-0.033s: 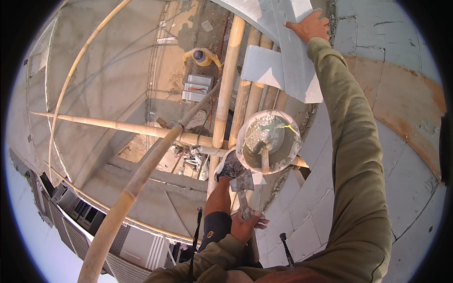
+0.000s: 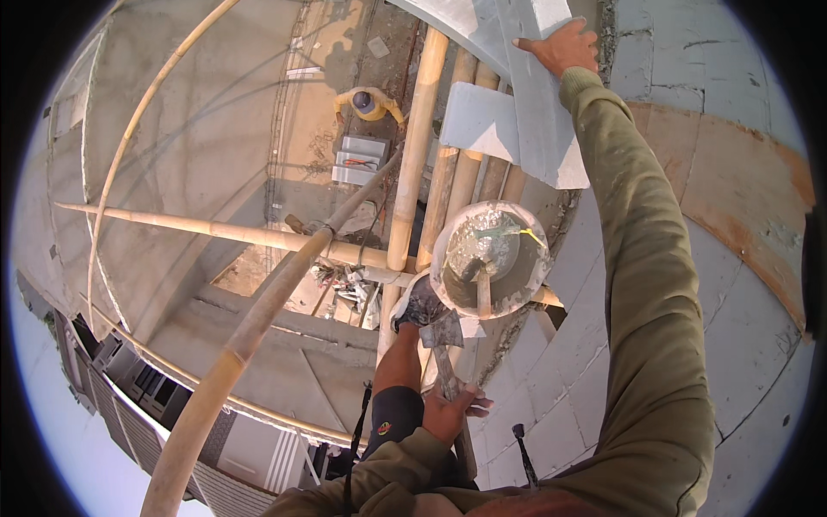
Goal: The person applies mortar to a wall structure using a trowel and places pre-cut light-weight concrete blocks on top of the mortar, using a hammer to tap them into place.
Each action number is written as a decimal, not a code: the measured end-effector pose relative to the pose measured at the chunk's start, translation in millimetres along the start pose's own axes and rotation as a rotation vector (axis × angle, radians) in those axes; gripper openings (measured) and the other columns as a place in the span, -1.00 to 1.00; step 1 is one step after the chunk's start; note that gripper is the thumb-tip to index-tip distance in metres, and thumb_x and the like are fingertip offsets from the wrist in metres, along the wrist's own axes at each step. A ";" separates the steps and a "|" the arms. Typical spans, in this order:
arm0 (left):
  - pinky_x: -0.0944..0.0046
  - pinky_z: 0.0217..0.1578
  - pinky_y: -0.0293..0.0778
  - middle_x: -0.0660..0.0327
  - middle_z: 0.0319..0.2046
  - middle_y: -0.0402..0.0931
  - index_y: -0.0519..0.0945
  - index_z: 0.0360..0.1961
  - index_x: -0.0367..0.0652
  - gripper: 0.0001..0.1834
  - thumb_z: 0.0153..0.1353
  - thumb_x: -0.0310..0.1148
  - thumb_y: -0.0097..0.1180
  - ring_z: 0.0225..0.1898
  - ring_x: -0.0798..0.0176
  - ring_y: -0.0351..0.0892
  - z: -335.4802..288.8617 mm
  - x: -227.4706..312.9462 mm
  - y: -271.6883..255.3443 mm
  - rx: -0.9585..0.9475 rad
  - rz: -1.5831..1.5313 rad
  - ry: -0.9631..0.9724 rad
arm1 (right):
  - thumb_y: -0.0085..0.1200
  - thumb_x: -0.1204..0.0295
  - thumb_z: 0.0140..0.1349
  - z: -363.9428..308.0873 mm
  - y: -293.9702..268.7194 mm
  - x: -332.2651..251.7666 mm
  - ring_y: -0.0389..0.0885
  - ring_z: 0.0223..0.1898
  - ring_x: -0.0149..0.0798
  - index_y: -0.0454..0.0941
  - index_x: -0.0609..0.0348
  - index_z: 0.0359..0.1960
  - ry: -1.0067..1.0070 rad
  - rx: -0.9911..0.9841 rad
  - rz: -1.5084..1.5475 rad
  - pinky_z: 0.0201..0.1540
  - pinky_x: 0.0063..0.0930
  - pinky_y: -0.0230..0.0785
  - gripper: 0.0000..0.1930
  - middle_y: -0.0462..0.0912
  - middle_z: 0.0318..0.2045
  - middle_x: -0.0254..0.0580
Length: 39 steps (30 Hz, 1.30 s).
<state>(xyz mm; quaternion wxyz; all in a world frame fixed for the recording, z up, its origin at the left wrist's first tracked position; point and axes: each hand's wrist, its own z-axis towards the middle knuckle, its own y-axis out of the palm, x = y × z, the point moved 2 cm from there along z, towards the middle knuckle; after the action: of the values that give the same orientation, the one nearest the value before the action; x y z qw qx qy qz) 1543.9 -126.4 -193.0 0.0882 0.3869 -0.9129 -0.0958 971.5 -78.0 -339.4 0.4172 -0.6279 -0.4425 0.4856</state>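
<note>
Though far off, right hand open, seemingly on grey slab, left hand around flat-bladed tool.

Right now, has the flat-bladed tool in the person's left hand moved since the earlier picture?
No, not visibly: the tool keeps its place just below the bucket in the picture.

A slanting bamboo pole is crossed over a second pole. Below, a yellow-clad co-worker is seen beside pale slabs, on which a red tool is laid. Debris is also shown.
</note>
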 end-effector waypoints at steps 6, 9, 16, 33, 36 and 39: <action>0.12 -0.42 0.72 -0.04 -0.30 0.62 0.38 0.01 -0.43 -0.69 0.40 -0.44 0.15 -0.33 -0.03 0.78 13.2 12.5 7.2 0.020 0.076 -0.013 | 0.52 0.02 -0.14 1.8 -37.6 42.9 0.72 0.03 0.08 0.46 0.39 0.16 0.053 -0.139 0.041 0.14 -0.18 0.54 -0.10 0.71 0.00 0.17; 0.11 -0.44 0.72 -0.03 -0.33 0.62 0.39 -0.01 -0.44 -0.69 0.40 -0.43 0.16 -0.39 -0.03 0.77 9.8 33.0 4.5 0.047 0.126 0.080 | 0.51 0.08 -0.15 -39.1 -102.3 39.1 0.72 0.04 0.07 0.49 0.42 0.13 0.111 -0.253 0.068 0.15 -0.18 0.54 -0.14 0.70 0.02 0.19; 0.04 -0.34 0.74 -0.09 -0.29 0.63 0.47 -0.03 -0.45 -0.72 0.46 -0.38 0.10 -0.32 -0.08 0.77 6.1 40.1 -8.4 -0.118 0.145 0.175 | 0.50 0.16 -0.21 -241.5 -252.8 71.3 0.73 -0.12 0.25 0.44 0.46 0.08 0.086 -0.177 0.220 0.05 -0.06 0.56 -0.17 0.71 -0.16 0.32; 0.05 -0.34 0.74 -0.13 -0.20 0.65 0.44 -0.05 -0.48 -0.71 0.39 -0.42 0.13 -0.28 -0.06 0.76 -142.2 268.4 -172.3 0.030 1.030 0.393 | 0.41 0.25 -0.14 -815.4 -510.7 160.2 0.70 -0.15 0.28 0.40 0.31 0.12 0.205 -0.182 0.482 -0.07 0.05 0.57 -0.25 0.66 -0.10 0.21; 0.05 -0.54 0.69 -0.03 -0.36 0.62 0.44 -0.24 -0.32 -0.83 0.33 -0.47 0.18 -0.45 0.02 0.72 -192.1 219.5 -187.9 0.151 1.161 0.422 | 0.43 0.24 -0.15 -917.2 -539.4 185.7 0.69 -0.12 0.30 0.38 0.32 0.16 0.298 -0.146 0.446 -0.05 0.06 0.55 -0.20 0.64 -0.06 0.24; 0.04 -0.59 0.65 0.04 -0.43 0.59 0.39 -0.28 -0.26 -0.81 0.33 -0.46 0.19 -0.55 0.05 0.68 -246.8 186.4 -208.1 0.273 1.175 0.093 | 0.46 0.24 -0.18 -1000.2 -567.4 209.4 0.68 -0.12 0.32 0.35 0.33 0.22 0.335 -0.048 0.374 -0.03 0.08 0.53 -0.12 0.65 -0.06 0.26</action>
<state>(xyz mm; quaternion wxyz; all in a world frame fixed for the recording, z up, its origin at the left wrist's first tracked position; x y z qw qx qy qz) 1617.7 -429.5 11.0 0.1158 -0.1703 -0.9730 0.1038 1894.1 176.7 331.6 0.3726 -0.7803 -0.2545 0.4331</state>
